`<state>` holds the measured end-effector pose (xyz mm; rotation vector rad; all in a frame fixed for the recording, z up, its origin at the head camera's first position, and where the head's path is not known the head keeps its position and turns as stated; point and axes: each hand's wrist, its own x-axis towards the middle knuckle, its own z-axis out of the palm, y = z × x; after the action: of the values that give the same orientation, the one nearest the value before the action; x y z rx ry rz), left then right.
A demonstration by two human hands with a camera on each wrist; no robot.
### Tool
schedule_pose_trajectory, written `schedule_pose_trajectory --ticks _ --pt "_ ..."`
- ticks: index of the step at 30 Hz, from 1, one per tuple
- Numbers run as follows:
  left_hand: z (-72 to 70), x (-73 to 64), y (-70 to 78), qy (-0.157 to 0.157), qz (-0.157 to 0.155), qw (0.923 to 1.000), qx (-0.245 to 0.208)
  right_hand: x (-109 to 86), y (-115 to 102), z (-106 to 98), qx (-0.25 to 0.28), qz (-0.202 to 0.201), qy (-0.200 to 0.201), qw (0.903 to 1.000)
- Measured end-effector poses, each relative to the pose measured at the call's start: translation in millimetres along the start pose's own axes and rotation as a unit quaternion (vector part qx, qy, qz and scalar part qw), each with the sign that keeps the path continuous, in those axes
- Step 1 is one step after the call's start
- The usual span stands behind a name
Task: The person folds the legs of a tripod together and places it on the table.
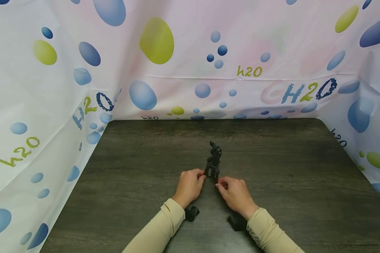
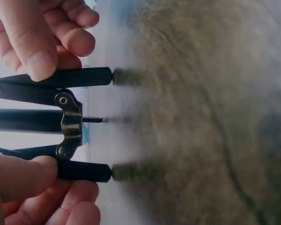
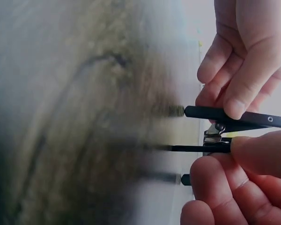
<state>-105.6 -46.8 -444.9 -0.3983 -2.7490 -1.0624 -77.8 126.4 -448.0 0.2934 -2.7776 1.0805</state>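
A small black tripod (image 1: pixel 214 160) stands upright between the two hands in the head view, its legs partly spread. My left hand (image 1: pixel 189 185) pinches its left leg (image 2: pixel 86 171) between thumb and fingers. The right hand (image 1: pixel 236 194) likewise pinches another leg (image 3: pixel 223 148) low down, with the thumb on top. A metal hinge bracket (image 2: pixel 72 126) joins the legs to the centre post (image 2: pixel 25 120) in the left wrist view. The leg tips point down close over the table. Only the lower part of the tripod shows in both wrist views.
The dark wood-grain table (image 1: pixel 139 151) lies under the hands. Behind it and along both sides hangs a white sheet (image 1: pixel 183 63) with blue and green spots. Black wrist devices (image 1: pixel 192 213) sit at the cuffs of the beige sleeves (image 1: pixel 158 228).
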Motion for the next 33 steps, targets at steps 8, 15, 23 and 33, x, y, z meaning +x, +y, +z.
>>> schedule_pose_trajectory --ticks 8,15,23,33 --pt "1.3 0.7 -0.6 0.004 0.000 1.0000 0.004 -3.0 -4 2 0.006 -0.006 -0.009 0.9999" --pt "2.7 1.2 0.4 0.003 -0.003 1.0000 0.006 -4.4 -6 4 0.007 -0.009 -0.008 0.9999" --pt "2.8 3.3 2.2 0.002 -0.007 1.0000 0.003 -3.6 -9 5 0.019 -0.007 -0.007 0.9998" --pt "3.7 4.5 2.2 -0.002 -0.001 1.0000 0.009 -4.2 -11 7 0.024 -0.011 -0.004 0.9997"
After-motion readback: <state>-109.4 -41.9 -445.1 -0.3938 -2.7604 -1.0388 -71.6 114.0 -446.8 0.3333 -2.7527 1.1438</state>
